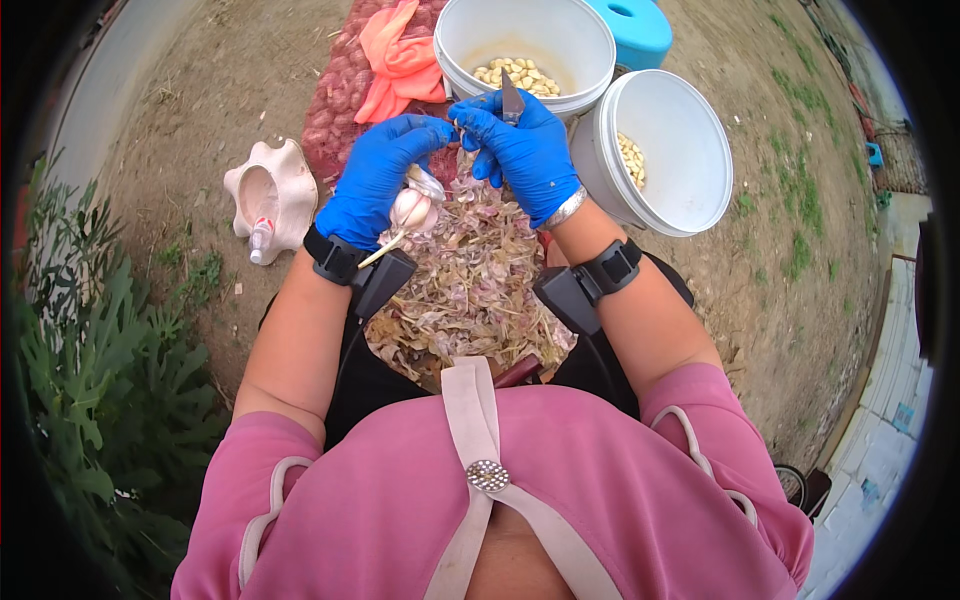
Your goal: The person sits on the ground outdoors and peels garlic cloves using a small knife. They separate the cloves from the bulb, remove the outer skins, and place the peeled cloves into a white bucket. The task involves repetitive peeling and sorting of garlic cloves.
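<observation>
My left hand [371,169], in a blue glove, holds a garlic bulb [414,207] against its palm; the bulb's stem points down toward the wrist. A small knife [512,99] is gripped in my gloved right hand [529,154], its blade sticking up past the fingers. The fingertips of both hands meet around something small, perhaps a clove, mostly hidden by the gloves. Below them lies a heap of dry garlic skins and stems [480,277]. Just beyond my right hand, a white bucket [457,49] contains peeled garlic cloves [517,75].
A second white bucket [679,187] with peeled cloves [631,159] leans at the right. Behind stands a blue plastic stool [637,34]. Red mesh sacks [337,97] of garlic carry an orange cloth [405,64]. At left, a scalloped pale container [289,180] holds a plastic bottle [261,238].
</observation>
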Demonstrator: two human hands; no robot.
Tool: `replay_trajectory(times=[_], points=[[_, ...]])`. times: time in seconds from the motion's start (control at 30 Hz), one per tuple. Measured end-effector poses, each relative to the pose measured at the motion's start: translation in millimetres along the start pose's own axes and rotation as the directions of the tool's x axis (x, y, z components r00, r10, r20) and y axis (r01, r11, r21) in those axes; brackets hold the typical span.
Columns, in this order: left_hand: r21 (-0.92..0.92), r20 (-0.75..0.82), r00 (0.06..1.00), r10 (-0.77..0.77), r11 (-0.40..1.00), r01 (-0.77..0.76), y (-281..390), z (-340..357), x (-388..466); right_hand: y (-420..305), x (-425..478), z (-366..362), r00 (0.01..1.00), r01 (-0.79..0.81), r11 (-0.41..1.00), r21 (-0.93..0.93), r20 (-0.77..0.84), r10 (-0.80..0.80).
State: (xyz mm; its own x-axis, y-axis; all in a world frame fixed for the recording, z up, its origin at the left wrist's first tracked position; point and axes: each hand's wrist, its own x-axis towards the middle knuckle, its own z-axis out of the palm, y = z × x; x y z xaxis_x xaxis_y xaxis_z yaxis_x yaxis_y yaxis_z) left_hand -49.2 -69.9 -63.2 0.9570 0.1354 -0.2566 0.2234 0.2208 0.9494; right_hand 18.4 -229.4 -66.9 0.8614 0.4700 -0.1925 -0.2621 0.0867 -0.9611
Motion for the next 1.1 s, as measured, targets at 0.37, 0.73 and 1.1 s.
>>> replay_trajectory(times=[0.37, 0.73, 1.1], points=[[-0.055, 0.085, 0.996, 0.033, 0.998, -0.028, -14.9, -3.0, 1.2, 21.4, -2.9, 5.2, 0.992, -0.063, 0.976, 0.207, 0.122, 0.038], [0.071, 0.116, 0.992, -0.046, 0.997, 0.038, -7.6, 1.8, -5.7, 17.0, -2.8, -10.4, 0.964, -0.119, 0.955, 0.271, 0.262, 0.046], [-0.036, 0.138, 0.990, 0.004, 0.999, 0.001, -2.8, -2.3, -9.7, -6.5, -11.0, -7.1, 0.936, -0.104, 0.993, -0.057, 0.332, 0.118]])
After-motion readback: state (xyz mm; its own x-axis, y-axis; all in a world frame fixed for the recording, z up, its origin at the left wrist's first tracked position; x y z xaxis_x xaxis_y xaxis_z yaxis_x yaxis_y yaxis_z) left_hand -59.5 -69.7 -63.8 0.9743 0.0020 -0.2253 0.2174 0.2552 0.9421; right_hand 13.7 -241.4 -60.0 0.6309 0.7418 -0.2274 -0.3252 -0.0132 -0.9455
